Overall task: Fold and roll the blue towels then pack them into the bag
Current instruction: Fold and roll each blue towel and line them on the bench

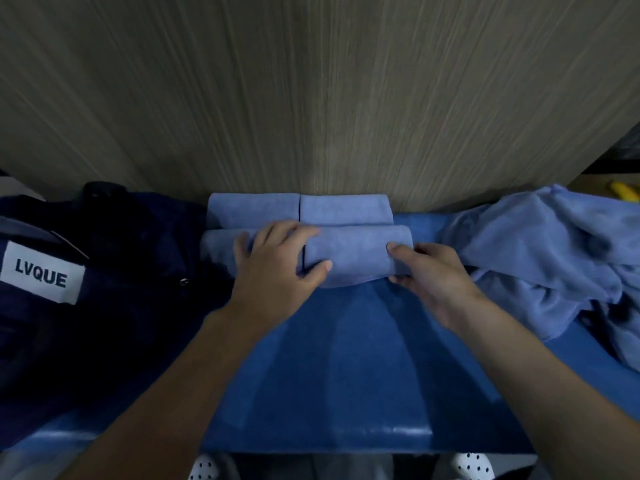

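Note:
Several rolled light blue towels lie side by side against the wooden wall: two at the back (254, 209) (346, 209) and two in front. My left hand (277, 261) and my right hand (436, 275) both grip the front right roll (360, 254), the left at its left end and the right at its right end. The left palm also covers part of the front left roll (218, 245). A dark navy bag (114, 271) with a white "LVQUE" label (41, 273) lies at the left. A heap of loose blue towels (554, 244) lies at the right.
Everything lies on a blue table (346, 368) whose front edge runs across the bottom. The wood-grain wall (311, 98) stands directly behind the rolls. A yellow object (625, 190) shows at the far right beyond the heap.

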